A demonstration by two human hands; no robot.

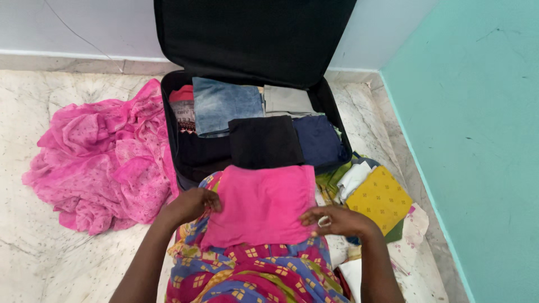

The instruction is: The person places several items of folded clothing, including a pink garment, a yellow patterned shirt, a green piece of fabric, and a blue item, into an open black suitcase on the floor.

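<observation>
Pink cloth (pixel 261 205) lies folded on the lap, before the open suitcase (pixel 171 112). Left hand (pixel 193 205) pinches its edge; right hand (pixel 337 220) rests flat, fingers loose. Keep corners square.

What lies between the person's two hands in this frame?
In the head view, a folded pink cloth spans the gap: the left hand grips its left edge and the right hand rests on its right edge, over a multicoloured patterned garment.

soft, even daylight fills the scene, bright without glare. shadows are faint, deepest inside the black suitcase (pixel 179 151). the marble floor (pixel 50 258) shows mild sheen. focus is slightly soft throughout, edges barely distorted.
</observation>
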